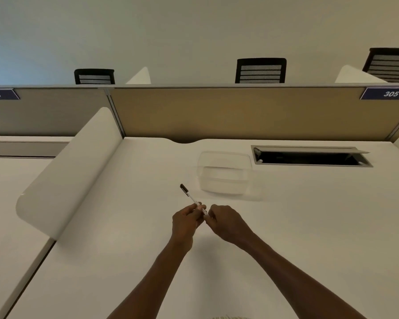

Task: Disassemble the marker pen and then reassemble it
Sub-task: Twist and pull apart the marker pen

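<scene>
A slim white marker pen [191, 197] with a black cap at its far end slants up and to the left above the white desk [309, 226]. My left hand [186, 221] pinches the white barrel near its middle. My right hand [226, 223] closes its fingertips on the pen's near end, which the fingers hide. The two hands almost touch, held a little above the desk surface. The black cap sits on the pen.
A clear plastic container [225, 172] stands just beyond the hands. An open cable hatch [309, 156] lies at the back right. A curved white divider [72, 169] rises on the left, a tan partition [240, 111] at the back, with black chairs beyond.
</scene>
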The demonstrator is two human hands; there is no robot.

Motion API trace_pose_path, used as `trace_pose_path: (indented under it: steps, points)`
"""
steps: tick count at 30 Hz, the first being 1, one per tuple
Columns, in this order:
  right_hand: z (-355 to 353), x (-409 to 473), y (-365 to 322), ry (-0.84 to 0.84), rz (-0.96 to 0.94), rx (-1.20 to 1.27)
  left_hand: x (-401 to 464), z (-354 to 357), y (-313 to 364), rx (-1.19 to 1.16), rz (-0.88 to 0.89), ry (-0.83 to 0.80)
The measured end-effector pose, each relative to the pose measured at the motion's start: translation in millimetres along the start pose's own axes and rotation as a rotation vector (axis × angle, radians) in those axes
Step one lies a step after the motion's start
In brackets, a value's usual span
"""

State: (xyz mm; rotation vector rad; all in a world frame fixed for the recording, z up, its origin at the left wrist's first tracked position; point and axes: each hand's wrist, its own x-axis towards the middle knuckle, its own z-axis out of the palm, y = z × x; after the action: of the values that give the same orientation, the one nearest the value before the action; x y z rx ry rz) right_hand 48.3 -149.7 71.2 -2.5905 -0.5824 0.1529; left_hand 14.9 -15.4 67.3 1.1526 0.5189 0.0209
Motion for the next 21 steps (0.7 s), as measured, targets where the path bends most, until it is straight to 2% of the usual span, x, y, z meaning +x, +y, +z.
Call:
trace_pose_path:
  steps: [5,10,12,16,21]
  points:
    - [-21.1,-8.1,-1.9,-0.322,0.166,0.679,-3.3,-0.7,15.5,-0.062,0.033,-0.016]
    - [-37.6,-15.7,1.1,-0.527,0.198,0.981,-8.0,-2.7,24.7,-0.130,-0.015,-0.071]
    - [-40.5,-16.1,1.1,-0.536,0.231,1.027,-9.2,-2.6,27.3,-0.167,-0.017,-0.087]
    - [-39.9,-14.2,-1.8,-0.444,0.284,1.035,-14.4,-1.8,32.6,-0.218,0.002,-0.103]
    - [-39.9,-10.3,-10.7,-0.416,0.258,1.085,-27.0,1.5,38.1,-0.110,0.035,-0.185]
